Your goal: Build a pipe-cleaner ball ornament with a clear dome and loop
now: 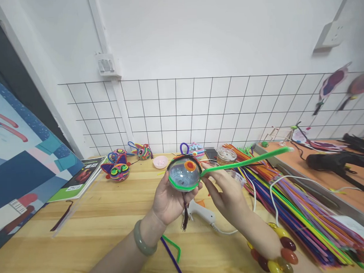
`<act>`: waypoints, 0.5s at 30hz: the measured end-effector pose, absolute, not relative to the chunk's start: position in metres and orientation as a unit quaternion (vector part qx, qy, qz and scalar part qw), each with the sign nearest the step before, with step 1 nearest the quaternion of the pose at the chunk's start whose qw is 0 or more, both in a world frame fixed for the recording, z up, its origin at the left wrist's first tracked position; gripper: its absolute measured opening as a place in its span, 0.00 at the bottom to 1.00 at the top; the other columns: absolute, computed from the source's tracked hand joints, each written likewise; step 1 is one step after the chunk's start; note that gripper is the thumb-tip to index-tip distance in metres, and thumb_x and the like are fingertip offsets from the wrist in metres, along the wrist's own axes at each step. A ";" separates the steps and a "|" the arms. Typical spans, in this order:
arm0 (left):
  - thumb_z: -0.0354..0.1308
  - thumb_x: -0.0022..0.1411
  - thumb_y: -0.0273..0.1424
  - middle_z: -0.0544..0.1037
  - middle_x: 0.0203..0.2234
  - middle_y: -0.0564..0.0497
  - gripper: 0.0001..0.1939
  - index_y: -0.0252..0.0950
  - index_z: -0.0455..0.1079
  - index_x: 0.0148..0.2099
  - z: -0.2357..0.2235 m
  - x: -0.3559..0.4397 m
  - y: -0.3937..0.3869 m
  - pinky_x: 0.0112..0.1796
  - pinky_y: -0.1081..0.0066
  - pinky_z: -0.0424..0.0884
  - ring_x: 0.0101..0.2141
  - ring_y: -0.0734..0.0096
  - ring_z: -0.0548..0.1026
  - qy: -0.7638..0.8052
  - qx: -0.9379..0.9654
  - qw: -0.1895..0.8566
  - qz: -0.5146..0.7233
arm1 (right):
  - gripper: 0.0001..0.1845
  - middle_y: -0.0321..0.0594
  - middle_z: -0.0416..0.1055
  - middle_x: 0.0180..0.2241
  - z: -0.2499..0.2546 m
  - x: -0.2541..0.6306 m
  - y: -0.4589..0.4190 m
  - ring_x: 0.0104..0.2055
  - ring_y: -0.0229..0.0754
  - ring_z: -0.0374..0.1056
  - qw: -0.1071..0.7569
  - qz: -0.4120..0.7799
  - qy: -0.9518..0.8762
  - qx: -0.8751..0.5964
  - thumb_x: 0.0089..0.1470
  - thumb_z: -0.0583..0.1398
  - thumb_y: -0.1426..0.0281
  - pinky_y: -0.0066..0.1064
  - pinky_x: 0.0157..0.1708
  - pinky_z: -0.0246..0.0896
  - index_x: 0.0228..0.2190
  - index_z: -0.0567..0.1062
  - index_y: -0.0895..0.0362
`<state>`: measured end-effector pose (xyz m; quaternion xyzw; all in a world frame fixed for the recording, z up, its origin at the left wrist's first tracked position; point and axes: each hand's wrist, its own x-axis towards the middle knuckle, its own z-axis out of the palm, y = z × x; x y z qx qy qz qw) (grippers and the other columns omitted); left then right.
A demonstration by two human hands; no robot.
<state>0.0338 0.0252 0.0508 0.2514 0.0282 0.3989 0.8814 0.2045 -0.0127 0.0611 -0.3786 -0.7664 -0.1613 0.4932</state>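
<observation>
My left hand [165,198] is closed around the underside of a clear plastic ball [181,175]. An orange pipe-cleaner spiral sits on the ball's upper right, a purple loop on top, and a dark tassel [185,216] hangs below. A green pipe cleaner [248,163] runs along the ball's lower edge, and its free length sticks out to the right. At the ball's right side, my right hand [221,187] pinches the green pipe cleaner. Beneath my hands, a white glue gun [202,211] lies on the table, partly hidden.
Several bundled pipe cleaners [292,212] lie to the right, crossed by a white cord [272,197]. Finished decorated balls [119,170], a pink dish [160,162] and a magazine [82,180] stand at the back left. Loose purple and green pipe cleaners [172,252] lie in front.
</observation>
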 end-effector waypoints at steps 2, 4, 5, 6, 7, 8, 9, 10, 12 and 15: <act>0.57 0.58 0.42 0.78 0.43 0.38 0.25 0.30 0.67 0.52 0.053 0.035 0.024 0.44 0.66 0.71 0.44 0.55 0.77 0.036 0.245 0.878 0.408 | 0.17 0.47 0.74 0.42 0.061 0.206 -0.011 0.45 0.47 0.71 0.490 -0.162 -0.774 -0.367 0.60 0.52 0.78 0.39 0.40 0.68 0.50 0.66 0.53; 0.58 0.58 0.41 0.78 0.43 0.39 0.23 0.30 0.68 0.51 0.055 0.036 0.023 0.43 0.66 0.72 0.43 0.55 0.77 0.042 0.239 0.877 0.415 | 0.19 0.47 0.74 0.42 0.062 0.207 -0.010 0.44 0.46 0.71 0.486 -0.165 -0.779 -0.361 0.60 0.52 0.78 0.38 0.39 0.69 0.51 0.66 0.53; 0.57 0.59 0.41 0.78 0.43 0.39 0.23 0.30 0.68 0.51 0.055 0.037 0.023 0.43 0.66 0.72 0.43 0.56 0.77 0.044 0.235 0.876 0.419 | 0.19 0.47 0.73 0.42 0.062 0.207 -0.010 0.44 0.46 0.71 0.483 -0.169 -0.781 -0.359 0.60 0.52 0.78 0.37 0.39 0.69 0.52 0.67 0.53; 0.56 0.60 0.40 0.78 0.43 0.40 0.22 0.30 0.68 0.51 0.056 0.037 0.023 0.43 0.66 0.72 0.43 0.56 0.77 0.046 0.232 0.875 0.423 | 0.20 0.47 0.73 0.42 0.062 0.207 -0.010 0.44 0.46 0.71 0.481 -0.172 -0.782 -0.358 0.60 0.52 0.78 0.37 0.38 0.69 0.52 0.67 0.53; 0.55 0.61 0.40 0.79 0.43 0.40 0.21 0.30 0.68 0.51 0.056 0.038 0.023 0.43 0.66 0.72 0.43 0.57 0.77 0.047 0.229 0.874 0.427 | 0.21 0.47 0.73 0.42 0.062 0.208 -0.010 0.43 0.46 0.71 0.478 -0.175 -0.782 -0.359 0.60 0.51 0.78 0.37 0.37 0.69 0.52 0.67 0.53; 0.54 0.62 0.40 0.79 0.43 0.41 0.21 0.30 0.68 0.51 0.056 0.038 0.022 0.44 0.65 0.72 0.43 0.57 0.77 0.048 0.227 0.873 0.429 | 0.20 0.47 0.73 0.41 0.062 0.208 -0.010 0.42 0.46 0.71 0.476 -0.175 -0.782 -0.362 0.60 0.51 0.78 0.36 0.36 0.69 0.52 0.68 0.52; 0.53 0.63 0.41 0.78 0.43 0.41 0.21 0.30 0.68 0.51 0.056 0.038 0.022 0.44 0.65 0.72 0.43 0.57 0.77 0.050 0.226 0.872 0.431 | 0.20 0.47 0.74 0.39 0.062 0.208 -0.010 0.40 0.45 0.71 0.474 -0.175 -0.781 -0.367 0.60 0.50 0.78 0.36 0.35 0.68 0.51 0.69 0.52; 0.52 0.63 0.41 0.78 0.43 0.41 0.22 0.30 0.68 0.52 0.056 0.038 0.023 0.45 0.65 0.72 0.43 0.58 0.77 0.052 0.225 0.873 0.430 | 0.20 0.46 0.73 0.37 0.062 0.207 -0.010 0.38 0.45 0.70 0.473 -0.173 -0.780 -0.371 0.60 0.50 0.78 0.35 0.33 0.68 0.49 0.71 0.52; 0.52 0.63 0.41 0.78 0.44 0.42 0.22 0.31 0.67 0.53 0.055 0.038 0.023 0.45 0.65 0.72 0.43 0.58 0.77 0.055 0.226 0.873 0.429 | 0.18 0.44 0.72 0.32 0.063 0.207 -0.010 0.35 0.43 0.69 0.476 -0.170 -0.777 -0.374 0.60 0.50 0.78 0.33 0.30 0.67 0.46 0.72 0.52; 0.53 0.62 0.41 0.78 0.44 0.41 0.25 0.31 0.64 0.56 0.055 0.038 0.023 0.45 0.65 0.71 0.44 0.58 0.77 0.058 0.225 0.873 0.429 | 0.16 0.43 0.71 0.33 0.063 0.205 -0.010 0.35 0.43 0.69 0.492 -0.135 -0.777 -0.370 0.60 0.50 0.77 0.33 0.31 0.66 0.44 0.72 0.52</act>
